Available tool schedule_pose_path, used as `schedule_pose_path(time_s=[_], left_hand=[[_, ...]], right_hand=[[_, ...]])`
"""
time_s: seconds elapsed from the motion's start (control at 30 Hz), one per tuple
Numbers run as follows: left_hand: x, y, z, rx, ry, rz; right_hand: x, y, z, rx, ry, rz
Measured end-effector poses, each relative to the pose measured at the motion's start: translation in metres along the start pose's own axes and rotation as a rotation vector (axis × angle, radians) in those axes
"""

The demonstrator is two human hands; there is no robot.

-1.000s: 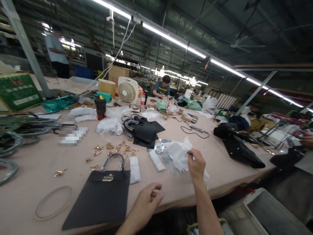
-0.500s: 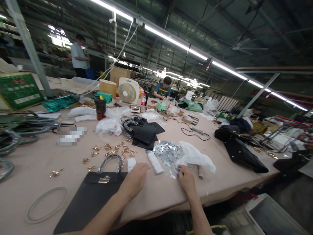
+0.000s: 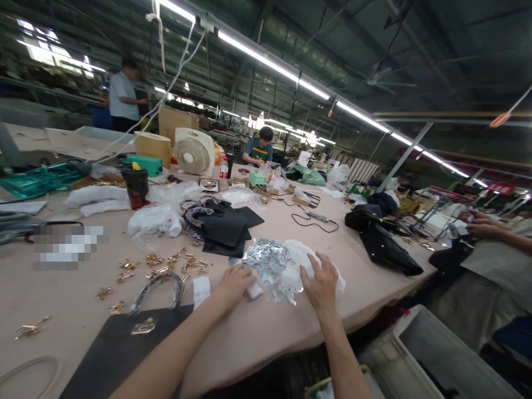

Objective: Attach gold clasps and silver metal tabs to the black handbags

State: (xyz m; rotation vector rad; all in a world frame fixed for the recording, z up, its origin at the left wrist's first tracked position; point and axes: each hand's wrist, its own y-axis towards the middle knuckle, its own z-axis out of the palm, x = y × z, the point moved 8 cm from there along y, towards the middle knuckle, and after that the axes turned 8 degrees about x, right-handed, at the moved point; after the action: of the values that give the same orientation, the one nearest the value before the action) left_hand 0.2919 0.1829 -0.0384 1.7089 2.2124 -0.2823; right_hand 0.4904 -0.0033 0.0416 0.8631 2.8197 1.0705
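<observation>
My left hand [image 3: 236,285] lies over a folded white strip [image 3: 254,291], fingers curled on it, with one end of the strip sticking out. My right hand [image 3: 321,280] is open, its fingers spread over a crumpled white sheet [image 3: 294,254]. Between and beyond the hands is a heap of small silvery flat pieces [image 3: 268,260], some spilling toward me. To the left of my left hand lie a small white piece [image 3: 201,289] and a black handbag [image 3: 128,343] with a gold clasp and a plastic-wrapped handle.
Gold metal fittings [image 3: 153,259] are scattered at left. Behind them lie stacked black bag parts [image 3: 224,224], clear plastic bags [image 3: 155,220] and a dark cup [image 3: 136,188]. A corded tool [image 3: 318,216] and black bags [image 3: 386,246] lie right. A bin [image 3: 449,354] stands below the edge. Co-workers are nearby.
My view has turned to the right. My left hand has come over the folded white strip. My right hand has let go of the white sheet's edge and its fingers have spread.
</observation>
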Motion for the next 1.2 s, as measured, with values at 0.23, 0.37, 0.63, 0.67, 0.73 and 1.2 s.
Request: schedule_pose_path(time_s=[0.23, 0.37, 0.63, 0.67, 0.73, 1.2], left_hand=[[0.003, -0.015, -0.010, -0.074, -0.044, -0.027], [0.009, -0.032, -0.031, -0.299, -0.307, -0.070], [0.013, -0.082, -0.005, -0.460, -1.571, -0.327], [0.010, -0.087, -0.001, -0.461, -1.642, -0.348], [0.004, -0.098, 0.005, -0.476, -1.711, -0.382], [-0.001, -0.123, 0.005, -0.844, -2.002, -0.315]], right_hand=[[-0.032, -0.007, 0.052, 0.395, -0.010, 0.218], [-0.018, -0.032, 0.077, 0.540, 0.056, 0.150], [0.010, -0.084, 0.094, 0.471, 0.027, 0.016], [0.009, -0.086, 0.095, 0.480, 0.043, 0.021], [0.005, -0.083, 0.091, 0.479, 0.116, 0.029], [0.187, -0.067, 0.020, 0.506, 1.166, 0.142]])
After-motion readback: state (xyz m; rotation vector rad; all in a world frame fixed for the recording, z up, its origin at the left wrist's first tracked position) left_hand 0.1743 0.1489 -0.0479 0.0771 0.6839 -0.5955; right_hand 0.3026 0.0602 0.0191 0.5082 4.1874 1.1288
